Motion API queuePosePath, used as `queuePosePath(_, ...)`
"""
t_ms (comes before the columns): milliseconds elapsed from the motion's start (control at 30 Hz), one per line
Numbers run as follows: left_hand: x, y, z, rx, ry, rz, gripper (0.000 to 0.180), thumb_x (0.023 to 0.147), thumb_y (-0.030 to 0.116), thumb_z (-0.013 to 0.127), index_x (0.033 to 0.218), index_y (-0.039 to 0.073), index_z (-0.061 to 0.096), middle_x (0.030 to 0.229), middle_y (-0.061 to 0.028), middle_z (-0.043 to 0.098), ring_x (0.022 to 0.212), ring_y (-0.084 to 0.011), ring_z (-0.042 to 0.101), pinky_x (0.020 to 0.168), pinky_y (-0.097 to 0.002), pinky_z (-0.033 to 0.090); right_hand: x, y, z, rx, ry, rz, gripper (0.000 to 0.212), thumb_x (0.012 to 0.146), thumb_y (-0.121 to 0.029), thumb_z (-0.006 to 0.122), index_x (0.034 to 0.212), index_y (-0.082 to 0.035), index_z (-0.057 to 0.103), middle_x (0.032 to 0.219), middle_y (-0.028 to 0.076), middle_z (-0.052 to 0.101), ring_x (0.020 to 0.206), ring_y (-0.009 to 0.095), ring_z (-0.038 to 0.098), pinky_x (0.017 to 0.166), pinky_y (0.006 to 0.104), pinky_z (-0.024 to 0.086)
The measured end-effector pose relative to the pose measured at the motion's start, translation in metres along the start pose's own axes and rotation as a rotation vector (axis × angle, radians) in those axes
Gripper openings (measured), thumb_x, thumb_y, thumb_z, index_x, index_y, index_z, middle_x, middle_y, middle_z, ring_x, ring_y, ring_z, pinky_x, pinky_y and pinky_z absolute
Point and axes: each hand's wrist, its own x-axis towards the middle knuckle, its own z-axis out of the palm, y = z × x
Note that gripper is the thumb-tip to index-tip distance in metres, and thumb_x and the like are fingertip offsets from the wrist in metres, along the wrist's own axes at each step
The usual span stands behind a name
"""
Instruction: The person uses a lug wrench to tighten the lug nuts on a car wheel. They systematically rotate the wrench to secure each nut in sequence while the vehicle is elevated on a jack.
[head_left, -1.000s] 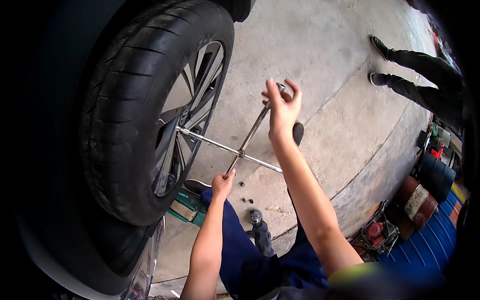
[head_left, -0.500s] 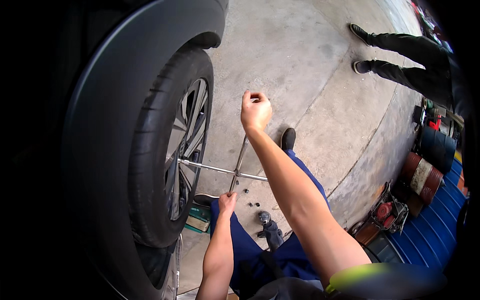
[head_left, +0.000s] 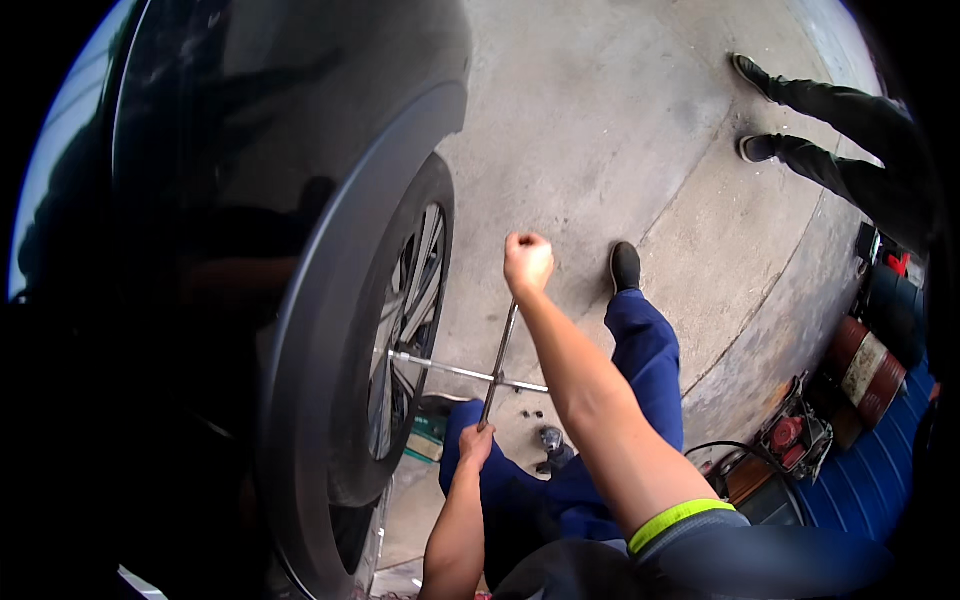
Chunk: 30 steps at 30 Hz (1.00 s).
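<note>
While the cross wrench (head_left: 497, 372) meets the wheel (head_left: 400, 330) at frame centre, its ends are gripped tightly by the right hand (head_left: 527, 262) and left hand (head_left: 476, 444)

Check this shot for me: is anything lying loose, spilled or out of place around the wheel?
A few small dark pieces, probably nuts, lie loose on the concrete floor just under the cross wrench, near the person's legs. Otherwise nothing stands out: the left hand and right hand grip the wrench, seated on the wheel.

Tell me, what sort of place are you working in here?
Probably a car repair garage or its forecourt: a car wheel being worked with a cross wrench held in both hands, on a concrete floor, with drums and a red machine at the right.
</note>
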Motion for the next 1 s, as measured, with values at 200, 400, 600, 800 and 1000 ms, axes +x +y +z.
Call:
queuePosePath(200, -0.011, 0.011, -0.003, 0.031, -0.021, -0.104, 0.033, 0.079, 0.032, 0.072, 0.098, 0.005, 0.077, 0.096, -0.0217, 0.074, 0.094, -0.0351, 0.071, 0.085, -0.0424, 0.053, 0.007, -0.002, -0.003, 0.061, -0.101, 0.088, 0.031, 0.086, -0.031, 0.067, 0.078, -0.002, 0.072, 0.077, 0.023, 0.071, 0.078, 0.041, 0.071, 0.077, 0.0453, 0.055)
queuePosePath(400, -0.022, 0.01, 0.0, 0.065, 0.039, -0.099, 0.033, 0.08, 0.033, 0.073, 0.097, 0.004, 0.077, 0.1, -0.0213, 0.074, 0.097, -0.0359, 0.07, 0.087, -0.0424, 0.053, 0.024, 0.005, 0.011, 0.025, -0.124, 0.142, 0.03, 0.084, -0.027, 0.068, 0.075, 0.001, 0.069, 0.072, 0.023, 0.068, 0.071, 0.038, 0.07, 0.071, 0.0436, 0.054)
queuePosePath(600, -0.035, -0.016, 0.0, -0.003, 0.029, -0.116, 0.036, 0.082, 0.036, 0.067, 0.093, 0.003, 0.074, 0.089, -0.0221, 0.072, 0.089, -0.0389, 0.07, 0.084, -0.0439, 0.053, 0.033, 0.029, 0.035, -0.058, -0.198, 0.223, 0.03, 0.081, -0.028, 0.071, 0.074, 0.001, 0.07, 0.073, 0.022, 0.07, 0.072, 0.037, 0.071, 0.072, 0.0447, 0.054)
queuePosePath(800, -0.046, 0.018, -0.015, 0.262, 0.021, -0.234, 0.043, 0.079, 0.044, 0.063, 0.091, 0.005, 0.076, 0.093, -0.0216, 0.074, 0.096, -0.0392, 0.071, 0.088, -0.0475, 0.053, 0.061, 0.059, 0.074, -0.137, -0.281, 0.344, 0.03, 0.078, -0.028, 0.07, 0.08, 0.002, 0.074, 0.08, 0.025, 0.072, 0.081, 0.042, 0.072, 0.078, 0.0474, 0.056)
queuePosePath(1000, -0.053, 0.016, -0.007, 0.246, 0.101, -0.246, 0.042, 0.079, 0.043, 0.062, 0.092, 0.006, 0.078, 0.097, -0.023, 0.074, 0.1, -0.0405, 0.07, 0.09, -0.0473, 0.053, 0.042, 0.07, 0.071, -0.095, -0.295, 0.289, 0.032, 0.078, -0.03, 0.072, 0.087, 0.001, 0.077, 0.088, 0.027, 0.073, 0.089, 0.042, 0.072, 0.083, 0.0466, 0.056)
